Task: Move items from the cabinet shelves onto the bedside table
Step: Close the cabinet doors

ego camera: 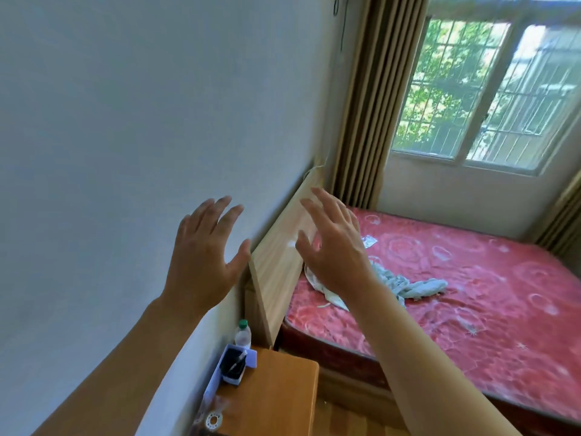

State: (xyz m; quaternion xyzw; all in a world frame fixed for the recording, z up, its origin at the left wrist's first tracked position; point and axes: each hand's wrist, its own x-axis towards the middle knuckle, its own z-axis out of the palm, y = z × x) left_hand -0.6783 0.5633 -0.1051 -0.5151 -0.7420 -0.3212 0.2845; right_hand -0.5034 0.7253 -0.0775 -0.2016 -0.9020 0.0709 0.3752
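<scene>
Both my hands are raised in the air with fingers spread and hold nothing. My left hand (204, 253) hangs in front of the white wall. My right hand (333, 243) hovers over the wooden headboard (276, 278). Far below them stands the orange wooden bedside table (276, 391). On it, along the wall, are a clear plastic bottle with a green cap (242, 333), an open pale purple box with a dark inside (234, 365) and a small round white object (213, 420). No cabinet is in view.
A bed with a bare red patterned mattress (471, 294) fills the right side, with a crumpled light blue cloth (408, 286) on it. Brown curtains (367, 105) and a barred window (490, 89) stand behind the bed. The wall runs along the left.
</scene>
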